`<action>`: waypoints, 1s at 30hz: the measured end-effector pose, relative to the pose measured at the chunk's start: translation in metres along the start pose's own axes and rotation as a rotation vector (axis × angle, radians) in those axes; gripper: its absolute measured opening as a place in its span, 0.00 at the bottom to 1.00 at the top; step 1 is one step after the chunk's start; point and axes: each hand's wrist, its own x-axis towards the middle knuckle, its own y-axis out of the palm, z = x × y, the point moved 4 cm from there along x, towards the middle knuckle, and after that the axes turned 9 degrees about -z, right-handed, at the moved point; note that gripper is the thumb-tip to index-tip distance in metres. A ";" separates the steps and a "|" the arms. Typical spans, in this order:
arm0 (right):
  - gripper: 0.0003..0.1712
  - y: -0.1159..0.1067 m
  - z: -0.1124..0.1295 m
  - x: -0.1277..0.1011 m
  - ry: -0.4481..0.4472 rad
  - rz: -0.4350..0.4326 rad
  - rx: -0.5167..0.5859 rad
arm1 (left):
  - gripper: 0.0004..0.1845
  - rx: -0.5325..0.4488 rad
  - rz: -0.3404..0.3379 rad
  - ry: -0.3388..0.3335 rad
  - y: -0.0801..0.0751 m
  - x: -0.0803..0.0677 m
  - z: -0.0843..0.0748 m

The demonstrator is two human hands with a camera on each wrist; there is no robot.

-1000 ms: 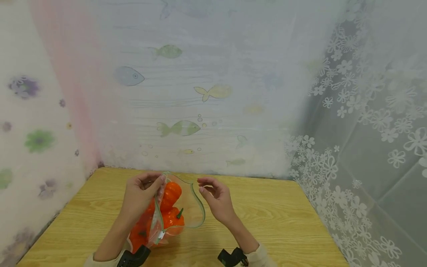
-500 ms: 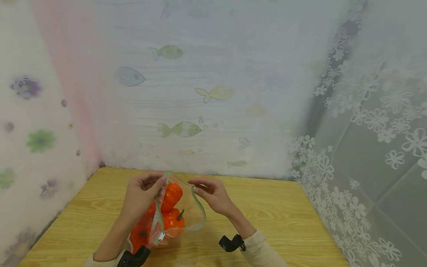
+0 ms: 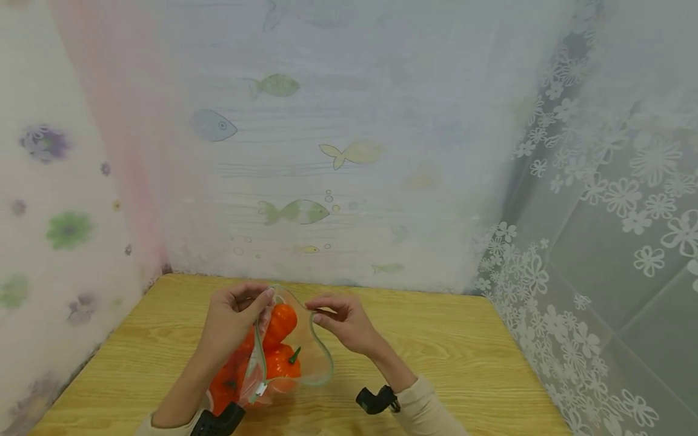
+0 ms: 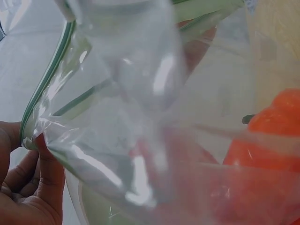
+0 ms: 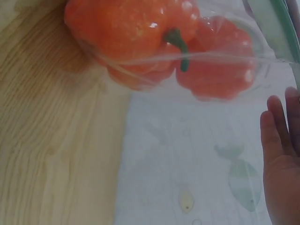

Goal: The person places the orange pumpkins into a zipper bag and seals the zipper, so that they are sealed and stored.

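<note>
A clear zip bag (image 3: pixel 315 357) with a green-edged mouth stands spread apart in the head view. Inside it are several ribbed orange pumpkins (image 3: pixel 281 362) with green stems, also seen through the plastic in the right wrist view, where one pumpkin (image 5: pixel 215 61) lies near the bag's side. My left hand (image 3: pixel 231 318) pinches the far left part of the rim between thumb and fingers. On the opposite side, my right hand (image 3: pixel 349 322) pinches the rim with thumb and forefinger. A white slider (image 3: pixel 262 389) sits at the near end of the zip.
The bag is over a wooden table (image 3: pixel 436 363). A wall sheet printed with fish (image 3: pixel 294 211) rises behind the table's back edge. Flowered curtains (image 3: pixel 616 242) hang to the right. Each wrist carries a black camera mount (image 3: pixel 377 399).
My right hand has moved left from beside the bag and taken hold of its rim. The right side of the mouth has been drawn slightly down and left. My left hand keeps its hold.
</note>
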 end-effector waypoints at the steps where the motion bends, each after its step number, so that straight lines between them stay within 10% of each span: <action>1: 0.18 0.001 0.000 0.000 -0.004 -0.007 -0.003 | 0.13 0.002 0.003 -0.001 0.000 0.000 0.000; 20: 0.09 0.007 0.007 0.009 -0.036 -0.200 -0.121 | 0.15 0.164 0.136 -0.001 -0.019 -0.004 -0.005; 30: 0.08 0.003 0.009 0.012 -0.086 -0.320 -0.112 | 0.15 0.151 0.089 0.047 -0.048 -0.030 0.002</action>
